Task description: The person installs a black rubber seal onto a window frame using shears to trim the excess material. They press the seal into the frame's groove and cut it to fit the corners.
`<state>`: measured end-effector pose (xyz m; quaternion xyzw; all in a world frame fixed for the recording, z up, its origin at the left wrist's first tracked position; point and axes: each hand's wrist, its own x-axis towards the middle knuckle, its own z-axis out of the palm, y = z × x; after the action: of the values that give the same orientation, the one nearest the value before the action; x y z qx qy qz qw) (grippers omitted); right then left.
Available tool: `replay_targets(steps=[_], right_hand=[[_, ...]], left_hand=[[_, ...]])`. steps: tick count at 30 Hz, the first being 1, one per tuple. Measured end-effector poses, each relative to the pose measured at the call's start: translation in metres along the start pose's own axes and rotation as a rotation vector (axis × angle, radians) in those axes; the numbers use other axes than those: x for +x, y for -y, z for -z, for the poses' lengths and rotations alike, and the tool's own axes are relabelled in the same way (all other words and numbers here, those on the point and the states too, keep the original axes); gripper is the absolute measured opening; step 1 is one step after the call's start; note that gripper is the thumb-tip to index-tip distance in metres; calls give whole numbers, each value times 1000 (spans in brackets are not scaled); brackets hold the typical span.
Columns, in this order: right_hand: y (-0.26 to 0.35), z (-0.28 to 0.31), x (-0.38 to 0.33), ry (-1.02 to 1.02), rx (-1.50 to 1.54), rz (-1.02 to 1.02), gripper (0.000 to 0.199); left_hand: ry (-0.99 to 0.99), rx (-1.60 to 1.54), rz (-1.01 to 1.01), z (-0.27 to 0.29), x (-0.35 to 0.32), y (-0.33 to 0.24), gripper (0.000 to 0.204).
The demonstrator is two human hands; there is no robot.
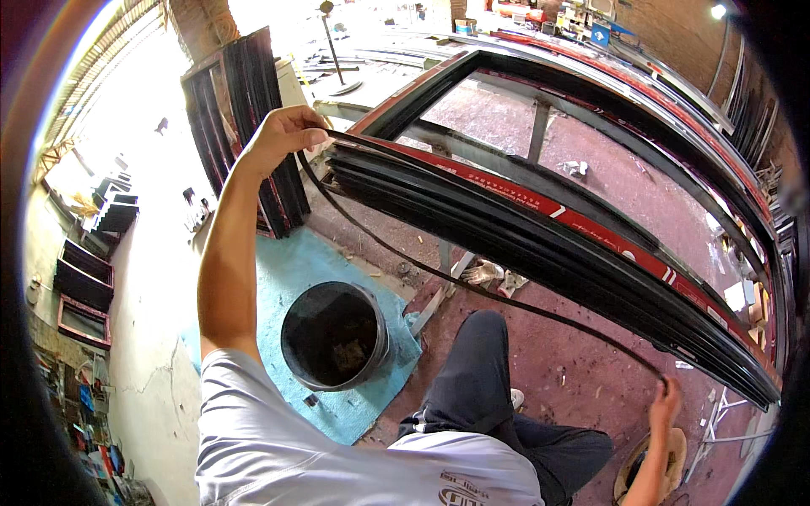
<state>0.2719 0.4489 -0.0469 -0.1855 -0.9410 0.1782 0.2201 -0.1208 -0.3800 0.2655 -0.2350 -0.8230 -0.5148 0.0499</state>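
Black window frame [591,244] fills the centre and right of the frame, lying flat on stands above the red floor [582,371]. Red-and-white protective tape runs along its near rail. Glazing openings are empty; floor shows through.

Stack of dark frame sections [245,126] leans upright in the upper left, behind the raised arm. More dark profiles lie stacked at far left.

Teal mat [295,270] on the floor, lower centre-left, with a black bucket [335,336] standing on it; some dark scrap in the bottom, otherwise it looks empty.

Black rubber gasket strip [472,291] is the work item. It runs from the top-left corner of the frame, sags in a long loose arc below the near rail, and ends at lower right.

Left hand [283,135], upper centre-left: grip closed on the strip's end, pressing it at the frame corner.

Right hand [664,406], lower right: grip pinched narrow on the strip's other end, held below the rail's far end.

Progress, my read: early. Only the corner end looks to be at the groove; whether it is actually seated, can't tell. Almost the whole span hangs free of the rail, so the near rail still needs pressing in along its length. Can't tell whether the other rails already carry gasket.
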Motion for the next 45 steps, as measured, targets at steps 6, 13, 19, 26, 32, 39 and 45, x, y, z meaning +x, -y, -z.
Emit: replay_targets(steps=[6,13,19,26,32,39,45], right_hand=[[143,-36,-23,310,-76,147,21],[184,-63,-54,443,85,278,33],[188,-37,-61,471,69,287,33],[184,-20,-58,433,55,327,37],[216,43,-34,270,125,448,31],[242,144,38,-315,111,719,35],[214,168,101,-440,5,720,31]], left_hand=[[-2,-70,-41,-6,9,11,26],[28,-51,1,-15,1,21,17],[-111,-37,-41,-16,10,37,20],[-172,238,-83,-10,-6,78,32],[-187,-219,27,-15,-3,93,26],[-34,-63,-63,3,4,102,22],[-286,155,-134,0,10,117,16]])
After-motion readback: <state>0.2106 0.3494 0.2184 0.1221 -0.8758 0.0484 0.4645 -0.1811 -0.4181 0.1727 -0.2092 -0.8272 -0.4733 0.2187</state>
